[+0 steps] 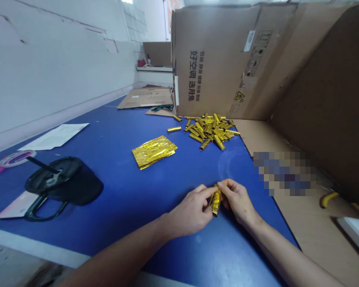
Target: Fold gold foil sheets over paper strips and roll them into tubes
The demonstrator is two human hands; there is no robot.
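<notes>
Between my two hands is a small tube of gold foil paper (216, 201), its open end facing me, just above the blue table (113, 239). My left hand (194, 207) grips it from the left, the index finger lying along its top. My right hand (236, 197) pinches its far end between thumb and fingers. Beyond my hands lies a flat stack of gold foil sheets (154, 151). Farther back a loose pile of rolled gold foil tubes (211, 129) rests against a cardboard box, with a single gold tube (174, 129) to its left.
A large cardboard box (221, 59) stands along the back and right. On the left are a dark mug with a straw (77, 183), a roll of tape (14, 158) and white paper (54, 136). Flattened cardboard (146, 97) lies at the back. A yellow object (328, 199) is at right.
</notes>
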